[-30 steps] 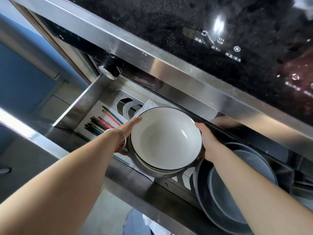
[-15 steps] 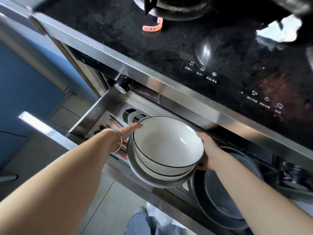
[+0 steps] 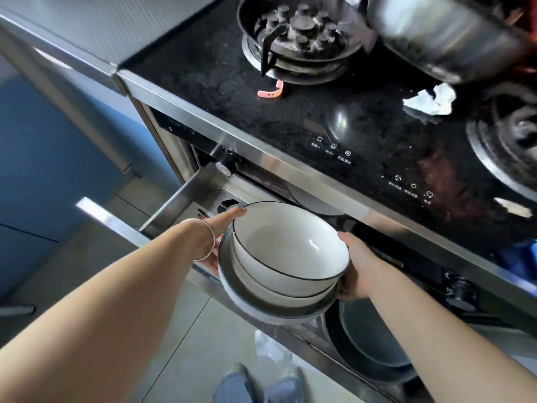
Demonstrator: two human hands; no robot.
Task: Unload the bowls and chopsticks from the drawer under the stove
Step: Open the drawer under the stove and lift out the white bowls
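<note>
A stack of bowls (image 3: 286, 251), white inside with dark rims and a wider grey one at the bottom, hangs above the open steel drawer (image 3: 174, 203) under the stove. My left hand (image 3: 220, 228), bangle on the wrist, presses the stack's left side, and my right hand (image 3: 356, 269) grips its right side. More grey dishes (image 3: 374, 341) lie in the drawer at the right, partly behind my right arm. The chopsticks are almost wholly hidden behind my left hand.
The black glass stove top (image 3: 334, 117) carries a gas burner (image 3: 299, 33), a steel pot (image 3: 447, 33), a crumpled white tissue (image 3: 430, 101) and a pink clip (image 3: 271, 91). A blue cabinet (image 3: 43, 158) stands at the left. My feet (image 3: 255, 385) show on the floor below.
Both hands have lifted the bowl stack up out of the drawer and toward me. My view has tilted up, bringing the burners and pot into sight.
</note>
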